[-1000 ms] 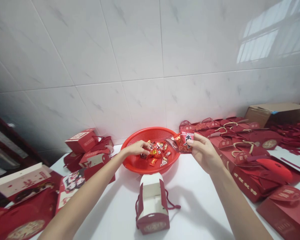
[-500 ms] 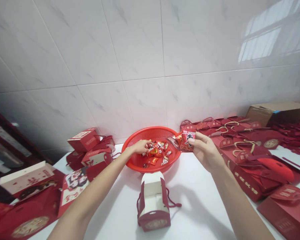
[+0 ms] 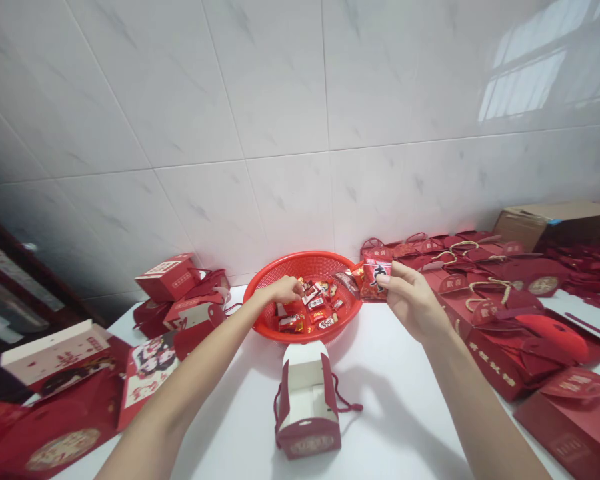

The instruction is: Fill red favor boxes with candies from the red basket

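Observation:
My left hand (image 3: 286, 290) reaches into a red plastic mesh basket (image 3: 263, 280), its fingers curled down at the wrapped candies (image 3: 317, 303). What those fingers hold, if anything, I cannot make out. To the right of the basket, my right hand (image 3: 413, 300) pinches a red snack packet (image 3: 377, 270) with black and white print. More shiny packets (image 3: 350, 281) fan out to its left above the rim, seemingly in the same grip. In front of the basket stands an open maroon gift box (image 3: 310, 430) with a white inside and cord handles.
Several red gift boxes (image 3: 500, 353) crowd the right side of the white table (image 3: 390, 413). More boxes (image 3: 165, 277) are stacked at the left. A brown cardboard carton (image 3: 525, 230) sits at the back right, and a tiled wall (image 3: 290, 200) rises behind.
Candies in the basket have shifted, with a gold-and-red one now lying nearer the front left. My left hand has barely moved. My right hand still holds the packet in about the same place.

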`<state>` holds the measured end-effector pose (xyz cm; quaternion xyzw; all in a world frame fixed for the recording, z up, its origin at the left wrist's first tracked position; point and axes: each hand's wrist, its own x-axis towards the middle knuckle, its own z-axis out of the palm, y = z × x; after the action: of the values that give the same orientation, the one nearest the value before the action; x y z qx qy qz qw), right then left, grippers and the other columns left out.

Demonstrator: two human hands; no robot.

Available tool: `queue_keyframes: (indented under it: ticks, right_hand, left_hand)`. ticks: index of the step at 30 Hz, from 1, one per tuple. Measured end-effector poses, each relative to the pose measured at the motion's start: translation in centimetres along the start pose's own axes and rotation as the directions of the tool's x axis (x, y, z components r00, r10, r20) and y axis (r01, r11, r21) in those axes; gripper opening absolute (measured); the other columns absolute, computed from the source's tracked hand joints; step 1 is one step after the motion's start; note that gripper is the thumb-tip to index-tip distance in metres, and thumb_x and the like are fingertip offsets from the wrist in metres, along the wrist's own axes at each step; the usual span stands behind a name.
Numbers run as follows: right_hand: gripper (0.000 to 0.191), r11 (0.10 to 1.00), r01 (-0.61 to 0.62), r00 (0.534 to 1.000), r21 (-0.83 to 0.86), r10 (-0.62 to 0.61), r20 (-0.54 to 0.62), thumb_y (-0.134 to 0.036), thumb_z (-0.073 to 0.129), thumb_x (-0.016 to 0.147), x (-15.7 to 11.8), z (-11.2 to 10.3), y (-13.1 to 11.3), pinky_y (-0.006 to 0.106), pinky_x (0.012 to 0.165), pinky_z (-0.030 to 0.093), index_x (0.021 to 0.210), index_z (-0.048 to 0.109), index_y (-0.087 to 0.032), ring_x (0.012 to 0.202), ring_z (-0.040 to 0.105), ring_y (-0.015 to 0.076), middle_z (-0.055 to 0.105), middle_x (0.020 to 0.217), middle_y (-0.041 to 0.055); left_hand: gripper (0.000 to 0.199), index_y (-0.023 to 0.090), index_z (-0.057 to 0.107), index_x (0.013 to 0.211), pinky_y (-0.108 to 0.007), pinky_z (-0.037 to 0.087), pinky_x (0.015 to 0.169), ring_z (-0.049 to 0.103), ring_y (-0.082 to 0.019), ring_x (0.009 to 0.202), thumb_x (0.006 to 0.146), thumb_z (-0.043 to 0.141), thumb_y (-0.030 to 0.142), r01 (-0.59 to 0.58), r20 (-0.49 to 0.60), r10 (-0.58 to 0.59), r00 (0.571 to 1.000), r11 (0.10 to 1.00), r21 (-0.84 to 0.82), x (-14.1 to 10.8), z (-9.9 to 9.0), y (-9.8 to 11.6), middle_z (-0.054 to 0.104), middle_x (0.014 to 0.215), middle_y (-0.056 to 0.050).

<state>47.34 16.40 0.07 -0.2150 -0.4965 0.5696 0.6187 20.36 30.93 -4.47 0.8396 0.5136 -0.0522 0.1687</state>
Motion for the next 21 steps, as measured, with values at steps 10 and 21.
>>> queue_keyframes:
  ticks: [10, 21]
  right_hand:
    - [0.021, 1.0, 0.01, 1.0, -0.021, -0.01, 0.004, -0.031, 0.079, 0.075, -0.1, -0.1, 0.0, 0.038, 0.084, 0.056, 0.092, 0.076, -0.02, 0.083, 0.07, 0.0214, 0.077, 0.09, 0.0047]
    - [0.021, 1.0, 0.009, 1.0, -0.03, -0.009, -0.001, -0.031, 0.078, 0.075, 0.1, -0.2, 0.1, 0.039, 0.086, 0.056, 0.093, 0.076, -0.021, 0.09, 0.07, 0.0235, 0.077, 0.092, 0.0052]
  left_hand:
    - [0.067, 0.026, 0.064, 0.13, -0.022, 0.051, 0.066, 0.069, -0.022, 0.087, 0.064, 0.074, 0.026, -0.008, 0.214, 0.0, 0.977, 0.999, 0.039, 1.9, 1.2, 3.1, 0.076, 0.106, -0.004]
    - [0.034, 0.023, 0.07, 0.108, -0.029, 0.05, 0.08, 0.067, -0.025, 0.093, 0.077, 0.061, 0.012, -0.008, 0.041, 0.002, 0.999, 0.987, 0.16, 1.9, 1.0, 4.7, 0.073, 0.099, -0.007]
